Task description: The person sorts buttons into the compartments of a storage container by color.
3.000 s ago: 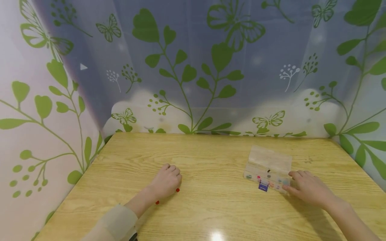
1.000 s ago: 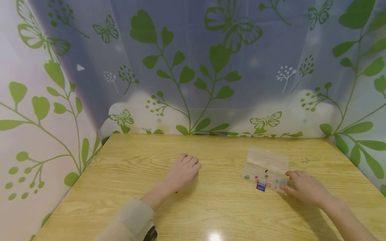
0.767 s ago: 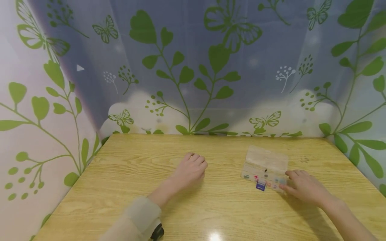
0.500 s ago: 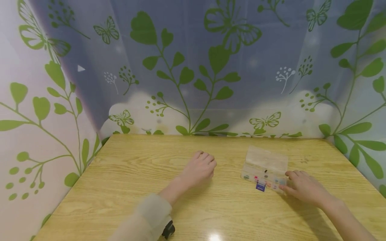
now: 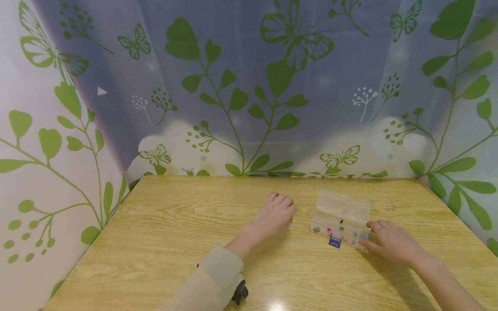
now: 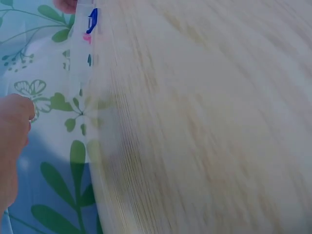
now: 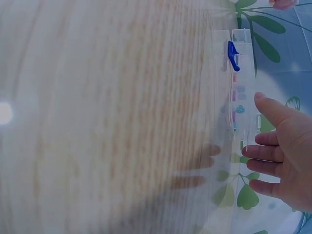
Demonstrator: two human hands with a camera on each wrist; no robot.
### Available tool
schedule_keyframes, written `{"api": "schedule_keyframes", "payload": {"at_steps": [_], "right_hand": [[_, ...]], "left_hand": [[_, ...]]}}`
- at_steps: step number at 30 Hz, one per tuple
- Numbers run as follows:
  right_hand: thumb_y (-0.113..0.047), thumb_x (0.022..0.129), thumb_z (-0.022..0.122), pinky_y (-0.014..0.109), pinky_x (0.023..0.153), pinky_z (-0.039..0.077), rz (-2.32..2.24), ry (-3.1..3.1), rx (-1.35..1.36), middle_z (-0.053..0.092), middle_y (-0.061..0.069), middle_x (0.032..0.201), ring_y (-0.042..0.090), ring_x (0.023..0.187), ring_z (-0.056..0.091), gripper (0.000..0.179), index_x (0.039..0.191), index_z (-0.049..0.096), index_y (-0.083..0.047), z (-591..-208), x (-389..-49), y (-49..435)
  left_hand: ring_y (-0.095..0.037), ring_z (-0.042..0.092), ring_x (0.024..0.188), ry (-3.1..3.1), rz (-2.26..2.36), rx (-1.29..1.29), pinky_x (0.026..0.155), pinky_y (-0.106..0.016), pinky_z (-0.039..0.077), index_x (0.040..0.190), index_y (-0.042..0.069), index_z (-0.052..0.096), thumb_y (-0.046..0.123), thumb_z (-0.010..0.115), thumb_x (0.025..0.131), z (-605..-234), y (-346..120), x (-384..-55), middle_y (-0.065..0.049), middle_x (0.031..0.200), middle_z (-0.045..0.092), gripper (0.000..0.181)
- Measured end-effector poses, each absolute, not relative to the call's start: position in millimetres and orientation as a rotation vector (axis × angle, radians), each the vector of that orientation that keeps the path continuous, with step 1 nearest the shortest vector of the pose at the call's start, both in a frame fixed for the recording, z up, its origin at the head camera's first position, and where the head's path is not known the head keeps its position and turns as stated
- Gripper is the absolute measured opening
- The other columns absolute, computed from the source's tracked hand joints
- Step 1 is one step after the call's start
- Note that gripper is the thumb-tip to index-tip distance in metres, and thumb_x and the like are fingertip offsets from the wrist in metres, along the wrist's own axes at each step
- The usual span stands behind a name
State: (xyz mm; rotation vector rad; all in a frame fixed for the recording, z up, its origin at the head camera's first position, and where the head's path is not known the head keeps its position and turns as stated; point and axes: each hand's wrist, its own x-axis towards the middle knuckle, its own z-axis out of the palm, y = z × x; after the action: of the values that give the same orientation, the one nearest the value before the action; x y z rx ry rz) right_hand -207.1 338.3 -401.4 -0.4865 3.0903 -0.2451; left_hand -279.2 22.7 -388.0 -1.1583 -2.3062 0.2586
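Note:
A clear plastic compartment box (image 5: 339,233) lies on the table with its lid (image 5: 344,205) swung back and a blue latch (image 5: 335,241) at its front. Small coloured pieces (image 7: 240,110) show through its wall. Left of the box, my left hand (image 5: 274,214) hovers close over the table, fingers bent; its fingertips are hidden and I cannot tell whether it holds something. In the left wrist view only a part of this hand (image 6: 12,141) shows. My right hand (image 5: 393,242) is at the box's right end, its fingers (image 7: 263,153) nearly straight in the right wrist view.
A small red piece (image 5: 197,265) lies on the wood-grain table (image 5: 163,207), just left of the left sleeve (image 5: 218,276). A black device (image 5: 240,293) is strapped at the left wrist. Behind the table hangs a cloth (image 5: 233,86) printed with leaves and butterflies.
My left hand has moved right across the table toward the box. One red piece seen earlier is out of sight and the other shows beside the sleeve. My right hand stays at the box.

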Motion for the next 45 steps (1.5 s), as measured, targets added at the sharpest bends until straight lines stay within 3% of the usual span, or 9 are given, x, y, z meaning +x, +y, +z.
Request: {"api": "schedule_keyframes", "payload": {"at_steps": [14, 26, 45], "right_hand": [[-0.040, 0.086, 0.061, 0.058, 0.085, 0.040, -0.251, 3.114, -0.509, 0.060, 0.024, 0.102, 0.045, 0.097, 0.054, 0.058, 0.111, 0.055, 0.012, -405.0, -205.9, 336.5], [-0.040, 0.086, 0.061, 0.058, 0.086, 0.039, -0.235, 3.119, -0.516, 0.060, 0.026, 0.104, 0.045, 0.098, 0.054, 0.058, 0.111, 0.055, 0.012, -405.0, -208.1, 335.7], [-0.039, 0.086, 0.062, 0.057, 0.084, 0.041, -0.245, 3.122, -0.512, 0.060, 0.025, 0.103, 0.045, 0.097, 0.054, 0.056, 0.110, 0.056, 0.011, -402.9, -206.2, 337.0]], "left_hand": [[-0.010, 0.054, 0.093, -2.218, 0.198, -1.180, 0.087, -0.029, 0.039, 0.092, 0.023, 0.068, 0.019, 0.055, 0.089, -400.0, 60.8, -283.4, 0.008, 0.093, 0.060, 0.014], [-0.009, 0.052, 0.090, -2.390, 0.192, -1.165, 0.087, -0.028, 0.037, 0.097, 0.024, 0.067, 0.021, 0.051, 0.093, -399.9, 88.5, -283.5, 0.009, 0.093, 0.058, 0.017], [-0.007, 0.044, 0.089, -2.584, 0.238, -1.116, 0.087, -0.028, 0.034, 0.103, 0.032, 0.066, 0.029, 0.058, 0.090, -409.9, 129.3, -285.2, 0.013, 0.098, 0.056, 0.016]]}}
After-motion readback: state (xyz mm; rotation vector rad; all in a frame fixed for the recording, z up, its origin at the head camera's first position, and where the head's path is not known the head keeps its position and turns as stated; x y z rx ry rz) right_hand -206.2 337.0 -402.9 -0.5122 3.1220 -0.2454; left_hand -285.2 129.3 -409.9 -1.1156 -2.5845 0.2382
